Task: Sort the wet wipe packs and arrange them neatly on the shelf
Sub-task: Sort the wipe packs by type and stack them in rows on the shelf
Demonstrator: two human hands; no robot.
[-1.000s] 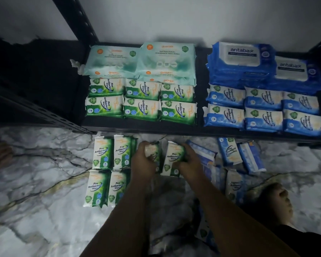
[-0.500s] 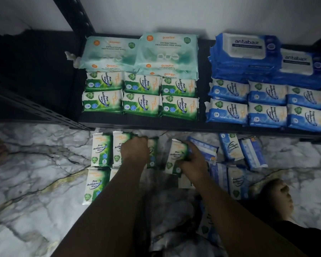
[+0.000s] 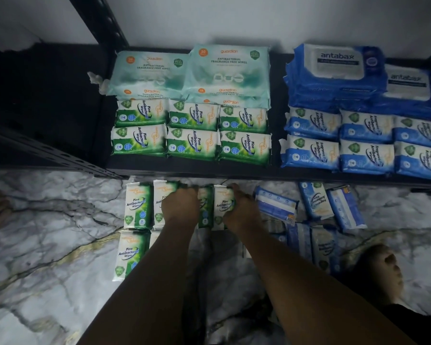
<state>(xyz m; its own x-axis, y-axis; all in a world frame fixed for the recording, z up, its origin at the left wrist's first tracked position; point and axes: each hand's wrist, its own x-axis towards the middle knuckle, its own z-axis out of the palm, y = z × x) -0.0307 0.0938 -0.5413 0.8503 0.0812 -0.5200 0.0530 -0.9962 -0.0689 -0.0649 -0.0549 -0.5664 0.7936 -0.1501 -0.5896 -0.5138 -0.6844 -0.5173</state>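
1 black shelf (image 3: 184,168) spans the upper frame, teal, green and blue packs in rows on it. Marble floor (image 3: 47,232) below. Loose blue packs (image 3: 316,202) right of centre. Green Pine packs (image 3: 137,207) stand at centre. Left hand (image 3: 181,207) and right hand (image 3: 239,211) each have fingers curled round 1 of them.

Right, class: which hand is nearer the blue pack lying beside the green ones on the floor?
Right. The right hand sits just left of the blue pack, gripping a green pack; the left hand is farther left, beyond it.
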